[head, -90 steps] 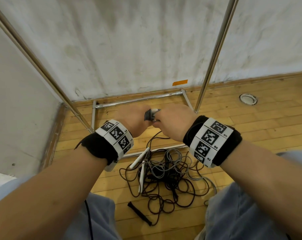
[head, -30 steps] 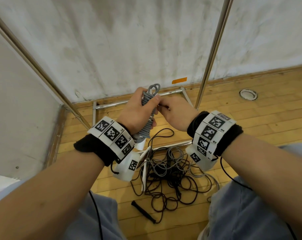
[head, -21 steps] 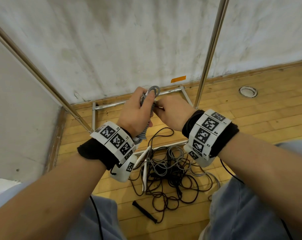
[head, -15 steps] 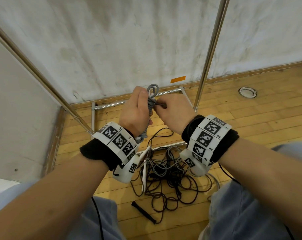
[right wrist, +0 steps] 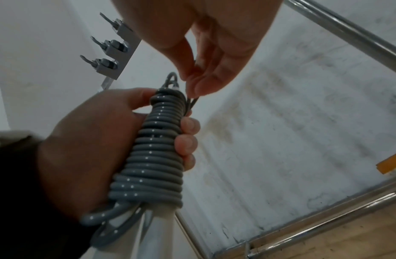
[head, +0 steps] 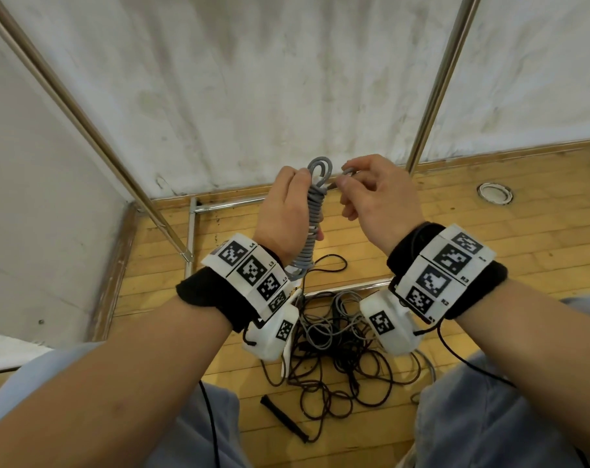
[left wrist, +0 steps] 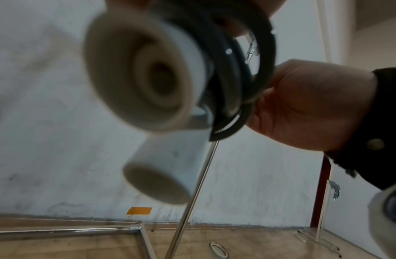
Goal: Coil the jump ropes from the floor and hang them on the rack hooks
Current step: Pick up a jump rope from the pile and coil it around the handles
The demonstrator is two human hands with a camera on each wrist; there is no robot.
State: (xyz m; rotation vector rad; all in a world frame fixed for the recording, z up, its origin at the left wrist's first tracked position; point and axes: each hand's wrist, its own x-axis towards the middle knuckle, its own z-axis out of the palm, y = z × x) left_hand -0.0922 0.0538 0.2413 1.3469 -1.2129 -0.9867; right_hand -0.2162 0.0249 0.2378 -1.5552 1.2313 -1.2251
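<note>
Gray rope (head: 312, 214): light and bendy, wound tight round its handles.
Left hand (head: 283, 211): wraps the bundle's middle, the best spot.
Right hand (head: 371, 197): pinches the loose end.

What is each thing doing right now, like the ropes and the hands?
Grey rope: wound tight round its white handles, held up.
Left hand: grips the grey rope.
Right hand: pinches the rope's end.
Black rope: tangled on the floor.
Hooks: nothing hanging.
</note>
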